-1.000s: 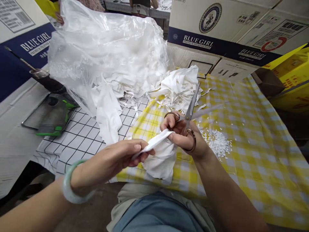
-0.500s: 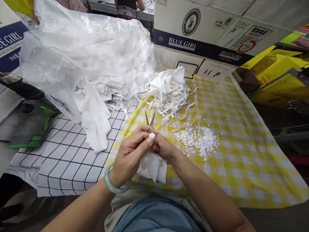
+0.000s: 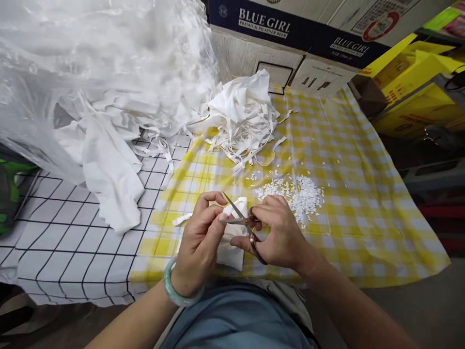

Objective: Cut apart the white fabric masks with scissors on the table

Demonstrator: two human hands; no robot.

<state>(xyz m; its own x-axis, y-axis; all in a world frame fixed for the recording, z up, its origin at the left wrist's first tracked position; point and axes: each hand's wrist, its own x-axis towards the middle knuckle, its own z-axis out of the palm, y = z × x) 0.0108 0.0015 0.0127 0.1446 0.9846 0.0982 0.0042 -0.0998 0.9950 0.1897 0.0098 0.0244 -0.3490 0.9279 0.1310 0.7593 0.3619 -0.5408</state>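
Note:
My right hand (image 3: 278,230) has its fingers through the handles of a pair of scissors (image 3: 237,208), whose blades are spread apart and point left. My left hand (image 3: 203,237), with a green bangle (image 3: 170,283) at the wrist, pinches the edge of a white cloth piece (image 3: 232,252) right at the blades. A strap of that cloth sticks out to the left past my fingers. To the right lies a heap of small white snippets (image 3: 305,194). Beyond my hands, a pile of white garments with straps (image 3: 243,116) rests on the yellow checked tablecloth (image 3: 348,228).
A large clear plastic bag (image 3: 145,53) full of white cloth fills the back left, with cloth spilling onto the black-and-white grid tablecloth (image 3: 90,257). A cardboard beer box (image 3: 254,53) stands at the back. Yellow bags (image 3: 425,82) are off the right side.
My hands have moved apart, and the scissors have swung from pointing forward to pointing left at the cloth. The view has shifted downward and closer to the table.

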